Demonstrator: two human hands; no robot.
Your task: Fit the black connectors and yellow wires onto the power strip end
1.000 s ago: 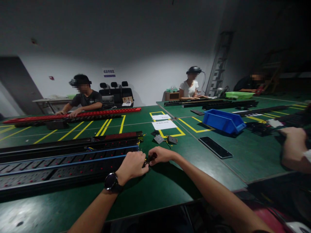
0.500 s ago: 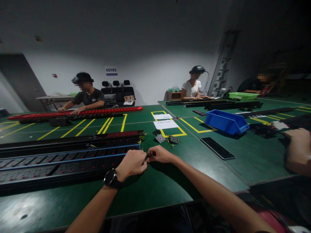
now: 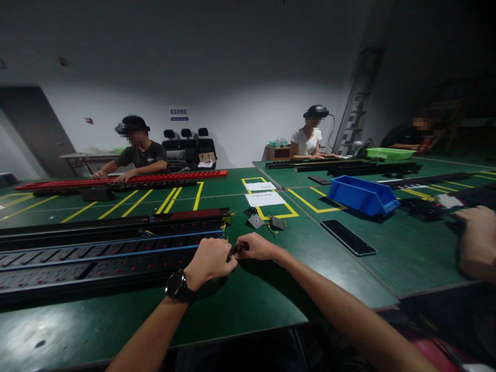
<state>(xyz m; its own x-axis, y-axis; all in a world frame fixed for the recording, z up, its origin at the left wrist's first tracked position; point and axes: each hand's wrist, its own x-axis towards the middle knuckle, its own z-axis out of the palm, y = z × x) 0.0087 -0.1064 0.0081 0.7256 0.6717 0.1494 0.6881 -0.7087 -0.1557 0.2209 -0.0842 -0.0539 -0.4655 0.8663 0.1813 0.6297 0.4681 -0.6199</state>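
Working from far off, I have my left hand (image 3: 213, 258) and my right hand (image 3: 256, 246) close together over the green table (image 3: 349, 279). Both pinch a small dark part (image 3: 232, 252) with finger and thumb. I can't tell its shape, because the fingers hide most of it.

That is my first worry. The part is so little that a loose pinch could let it drop and bounce away. If I pushed too hard, I think it could bend or snap. The fingertips nearly meet, so one slip could make them poke each other. The left hand is also near the end of the long black strip (image 3: 127, 267) with red dots, so a quick bump could nudge that strip.

The small part sits between the two hands, right of the left one and left of the right one, just past the strip's end. I can't tell if it touches the table. Beyond the hands, near them but not touched, lie two little grey plates (image 3: 256, 221). The phone (image 3: 349, 237) is off to the right, and the blue bin (image 3: 360, 196) stands behind it, well apart from both hands.
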